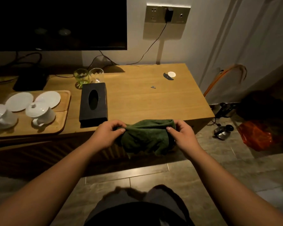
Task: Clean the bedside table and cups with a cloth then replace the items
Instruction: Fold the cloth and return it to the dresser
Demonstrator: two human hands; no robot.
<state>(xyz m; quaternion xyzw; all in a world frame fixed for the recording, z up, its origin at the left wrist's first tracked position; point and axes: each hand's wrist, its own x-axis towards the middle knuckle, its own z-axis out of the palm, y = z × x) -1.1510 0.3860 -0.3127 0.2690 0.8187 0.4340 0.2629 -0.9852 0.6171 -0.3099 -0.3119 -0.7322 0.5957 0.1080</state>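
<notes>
A dark green cloth [147,137] hangs over the front edge of the wooden table [137,98]. My left hand [107,133] pinches its left end and my right hand [181,133] pinches its right end. On the left, a wooden tray [62,121] carries two white cups [40,114] turned upside down and two white saucers [19,101]. Behind a black tissue box [93,104] stand a green glass [81,77] and a clear glass [96,75].
A small white disc [171,74] and dark bits [167,77] lie at the table's far right. A dark TV screen [55,23] hangs above, with cables and a wall socket [167,14]. On the tiled floor to the right lie a kettle [222,132] and an orange bag [255,136].
</notes>
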